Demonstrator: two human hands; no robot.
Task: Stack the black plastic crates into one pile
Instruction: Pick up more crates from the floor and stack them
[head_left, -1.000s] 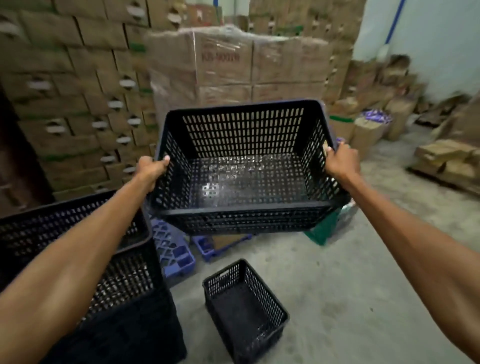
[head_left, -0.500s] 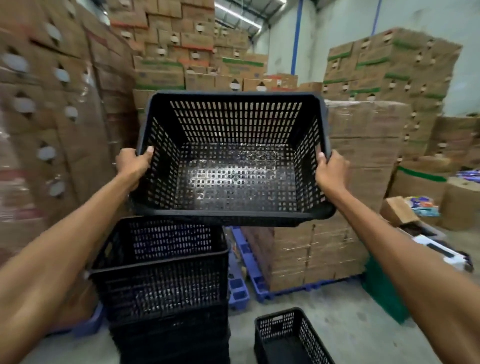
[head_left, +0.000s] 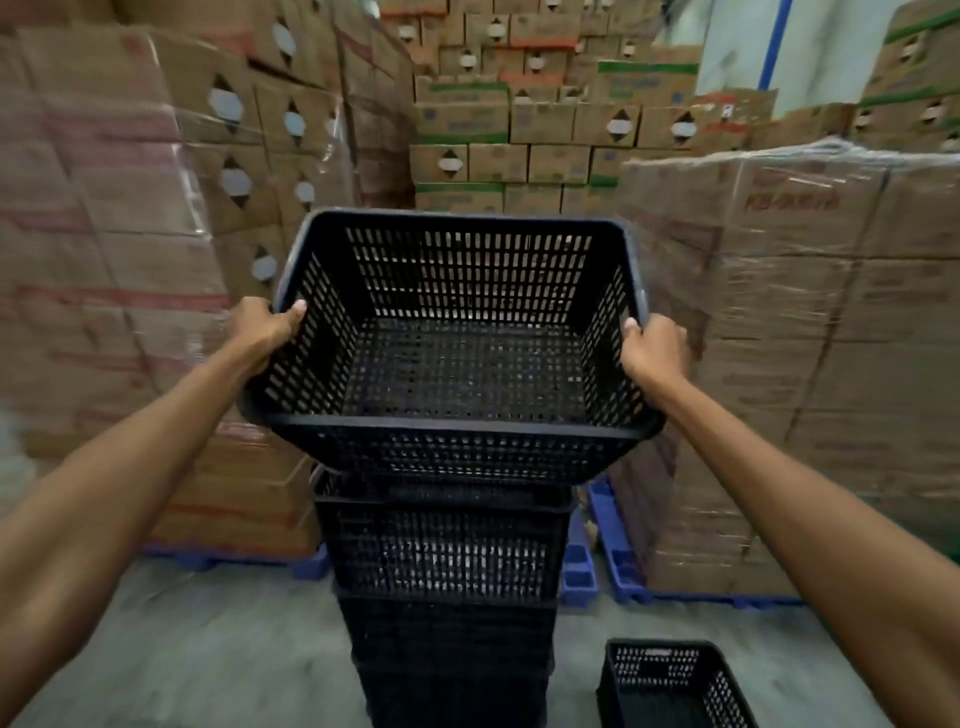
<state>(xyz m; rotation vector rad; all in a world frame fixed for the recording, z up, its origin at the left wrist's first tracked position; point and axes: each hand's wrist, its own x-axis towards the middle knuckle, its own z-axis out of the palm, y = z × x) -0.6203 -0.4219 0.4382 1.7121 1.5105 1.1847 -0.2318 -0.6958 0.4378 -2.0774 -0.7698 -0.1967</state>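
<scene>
I hold a black slotted plastic crate (head_left: 457, 364) in the air, open side up and tilted slightly toward me. My left hand (head_left: 265, 327) grips its left rim and my right hand (head_left: 654, 348) grips its right rim. Directly beneath it stands a pile of black crates (head_left: 441, 566) on the concrete floor; the held crate's base hangs just above the pile's top rim, roughly centred over it. Another single black crate (head_left: 670, 686) sits on the floor at the lower right.
Tall stacks of wrapped cardboard boxes (head_left: 810, 338) on blue pallets (head_left: 618, 566) close in on the left, right and behind the pile. Grey concrete floor (head_left: 208, 649) lies in front.
The crate in my hands has swung left and come down, from right of and above the pile to directly over it. My view has turned to face the pile squarely.
</scene>
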